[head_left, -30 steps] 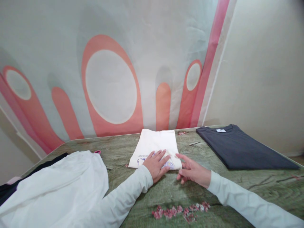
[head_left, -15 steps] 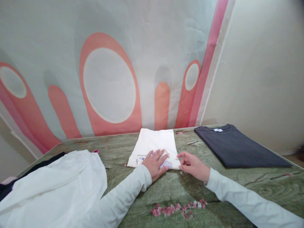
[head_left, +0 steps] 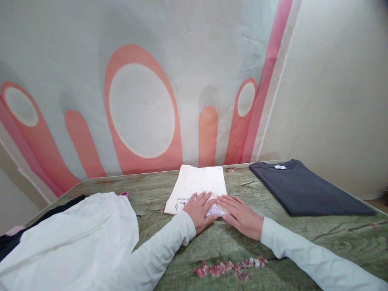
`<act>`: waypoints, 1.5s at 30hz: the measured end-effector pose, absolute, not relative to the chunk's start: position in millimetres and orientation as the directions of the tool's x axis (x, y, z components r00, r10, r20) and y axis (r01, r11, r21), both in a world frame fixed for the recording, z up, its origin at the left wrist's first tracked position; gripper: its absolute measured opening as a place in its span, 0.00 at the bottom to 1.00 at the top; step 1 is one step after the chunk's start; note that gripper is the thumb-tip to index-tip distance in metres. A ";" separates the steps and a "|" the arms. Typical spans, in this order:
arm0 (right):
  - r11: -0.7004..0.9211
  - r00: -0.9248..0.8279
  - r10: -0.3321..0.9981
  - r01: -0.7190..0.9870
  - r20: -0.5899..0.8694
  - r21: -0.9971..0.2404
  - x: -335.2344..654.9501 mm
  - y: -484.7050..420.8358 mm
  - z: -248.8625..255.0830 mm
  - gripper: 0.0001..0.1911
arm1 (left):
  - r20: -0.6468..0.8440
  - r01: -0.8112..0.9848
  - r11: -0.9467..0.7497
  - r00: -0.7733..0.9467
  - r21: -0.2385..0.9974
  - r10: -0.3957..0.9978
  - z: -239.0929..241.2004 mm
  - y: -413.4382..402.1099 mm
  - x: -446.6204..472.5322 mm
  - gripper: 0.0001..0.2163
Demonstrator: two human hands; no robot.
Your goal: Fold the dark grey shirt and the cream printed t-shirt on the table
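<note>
A white folded cloth item [head_left: 201, 180] with a purple and blue print and some lettering lies flat in front of me; whether it is a shirt or a bag I cannot tell. My left hand [head_left: 200, 211] rests palm down on its near part, fingers spread, covering some of the print. Beside it, my right hand [head_left: 241, 216] lies flat over the near right corner, fingers stretched out toward the left hand. The fingertips of the two hands almost meet.
A dark grey folded T-shirt [head_left: 309, 190] lies at the right. On the left is a loose pile of white fabric [head_left: 81, 238] over black fabric [head_left: 65, 207]. The wood-patterned tabletop [head_left: 178, 262] ends at a printed backdrop [head_left: 194, 81] behind.
My right hand has moved left from the white cloth's right edge onto its near right corner, its curled fingers now straightened flat. The left hand stays in place.
</note>
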State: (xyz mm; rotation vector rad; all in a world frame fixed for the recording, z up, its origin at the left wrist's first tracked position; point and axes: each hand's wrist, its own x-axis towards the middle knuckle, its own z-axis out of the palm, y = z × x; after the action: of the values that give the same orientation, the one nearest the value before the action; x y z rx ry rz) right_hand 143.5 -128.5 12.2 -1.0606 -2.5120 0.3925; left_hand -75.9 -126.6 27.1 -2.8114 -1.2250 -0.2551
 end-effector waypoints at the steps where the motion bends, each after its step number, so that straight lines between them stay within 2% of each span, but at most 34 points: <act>1: 0.676 -0.654 0.729 0.637 0.204 -0.372 142.4 -129.6 11.9 0.25 | 0.177 0.732 -0.682 0.670 0.008 0.721 26.6 -126.3 -75.5 0.23; 4: 0.662 -0.646 0.744 0.681 0.169 -0.311 142.6 -133.1 14.6 0.26 | 0.171 0.737 -0.676 0.665 0.011 0.727 23.9 -124.4 -74.7 0.23; 8: 0.645 -0.612 0.764 0.713 0.205 -0.274 146.1 -138.0 25.4 0.24 | 0.173 0.741 -0.671 0.659 0.011 0.732 22.0 -121.7 -75.5 0.23; 16: 0.647 -0.587 0.762 0.668 0.274 -0.367 152.8 -125.8 27.0 0.17 | 0.169 0.732 -0.680 0.676 -0.040 0.718 31.0 -140.5 -57.2 0.24; 20: 0.666 -0.613 0.742 0.626 0.272 -0.405 154.1 -119.6 18.5 0.21 | 0.146 0.631 -0.774 0.763 0.042 0.630 29.6 -158.1 -42.1 0.25; 25: 0.680 -0.699 0.701 0.598 0.138 -0.424 149.6 -113.5 14.7 0.24 | 0.092 0.657 -0.743 0.738 0.128 0.669 22.8 -161.9 -35.1 0.25; 32: 0.582 -0.574 0.809 0.754 0.126 -0.303 157.1 -46.5 4.3 0.25 | 0.097 0.659 -0.721 0.720 0.214 0.687 27.9 -164.3 -35.6 0.21; 36: 0.514 -0.497 0.857 0.808 0.135 -0.288 158.8 -8.5 -5.1 0.23 | 0.081 0.680 -0.697 0.700 0.229 0.710 29.1 -166.5 -36.0 0.21; 39: 0.496 -0.453 0.868 0.805 0.204 -0.324 159.5 6.5 -11.4 0.22 | 0.081 0.680 -0.693 0.697 0.239 0.712 29.3 -167.3 -35.8 0.21; 42: 0.521 -0.389 0.839 0.774 0.380 -0.359 163.6 10.2 -14.2 0.20 | 0.087 0.678 -0.696 0.699 0.235 0.710 29.2 -167.4 -35.4 0.20; 45: 0.597 -0.388 0.764 0.729 0.516 -0.335 169.0 7.4 -12.8 0.18 | 0.095 0.686 -0.694 0.693 0.221 0.715 28.2 -166.8 -35.0 0.20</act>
State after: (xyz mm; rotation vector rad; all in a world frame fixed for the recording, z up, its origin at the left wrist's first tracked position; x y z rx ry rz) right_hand 169.0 7.4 -12.8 -1.1760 -2.1842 0.0703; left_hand -35.0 -166.8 28.2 -3.0436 -1.2700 -0.2886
